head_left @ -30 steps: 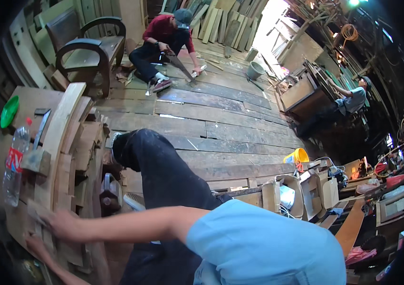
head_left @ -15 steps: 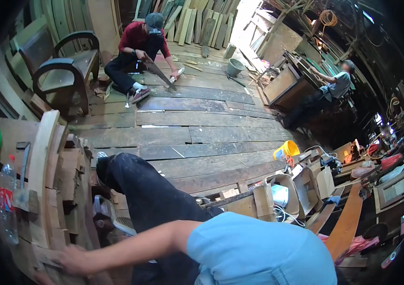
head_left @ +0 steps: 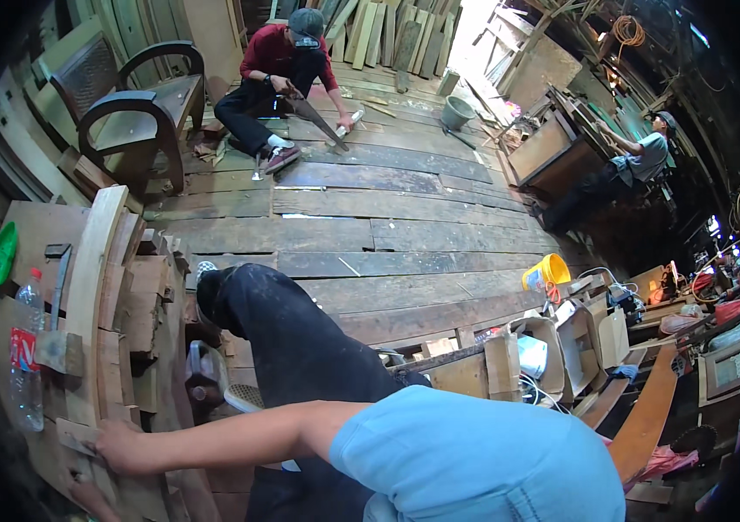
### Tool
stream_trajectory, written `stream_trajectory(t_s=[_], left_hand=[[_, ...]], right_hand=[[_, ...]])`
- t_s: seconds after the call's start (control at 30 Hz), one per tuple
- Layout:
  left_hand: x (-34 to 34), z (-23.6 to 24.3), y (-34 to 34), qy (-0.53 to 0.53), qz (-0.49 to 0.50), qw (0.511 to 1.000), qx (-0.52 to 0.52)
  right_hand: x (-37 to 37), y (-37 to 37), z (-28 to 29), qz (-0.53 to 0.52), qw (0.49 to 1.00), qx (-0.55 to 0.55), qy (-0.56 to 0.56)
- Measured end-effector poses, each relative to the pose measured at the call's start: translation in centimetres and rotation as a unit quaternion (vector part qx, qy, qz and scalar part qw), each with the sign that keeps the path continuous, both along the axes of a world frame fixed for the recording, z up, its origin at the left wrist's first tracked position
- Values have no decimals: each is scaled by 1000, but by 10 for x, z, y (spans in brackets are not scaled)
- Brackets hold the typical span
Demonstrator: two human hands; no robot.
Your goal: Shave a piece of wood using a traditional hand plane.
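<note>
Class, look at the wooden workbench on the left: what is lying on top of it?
On the workbench lie a green dish, a plastic bottle, a hammer, a curved plank and wood blocks. A hand presses the near end; whatever lies beneath it is hidden.

Plank floor point(head_left: 405, 235), wooden armchair point(head_left: 131, 109)

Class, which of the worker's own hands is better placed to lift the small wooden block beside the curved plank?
Probably the right hand: its fingertips already lie at the small wooden block. The left hand sits lower, partly hidden at the picture's edge.
</note>
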State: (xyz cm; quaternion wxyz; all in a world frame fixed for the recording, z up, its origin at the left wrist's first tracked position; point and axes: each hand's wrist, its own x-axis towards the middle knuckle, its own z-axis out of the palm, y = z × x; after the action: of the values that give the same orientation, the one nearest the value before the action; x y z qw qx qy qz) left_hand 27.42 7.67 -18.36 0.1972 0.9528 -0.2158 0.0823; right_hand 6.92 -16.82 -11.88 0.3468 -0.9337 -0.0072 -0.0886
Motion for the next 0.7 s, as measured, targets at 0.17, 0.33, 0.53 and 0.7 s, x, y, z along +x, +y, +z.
stream_trajectory(t_s=[0.17,0.33,0.53,0.7], left_hand=[[10,11,11,42,-21,998,35],[9,9,1,40,11,998,45],[6,7,-12,49,48,996,53],[4,4,-47,63,50,995,50]], right_hand=[[-3,13,2,-47,998,39,15],[1,17,10,79,992,-74,64],[-14,47,-18,-53,998,-16,-5],[14,19,-17,-31,995,-80,-50]])
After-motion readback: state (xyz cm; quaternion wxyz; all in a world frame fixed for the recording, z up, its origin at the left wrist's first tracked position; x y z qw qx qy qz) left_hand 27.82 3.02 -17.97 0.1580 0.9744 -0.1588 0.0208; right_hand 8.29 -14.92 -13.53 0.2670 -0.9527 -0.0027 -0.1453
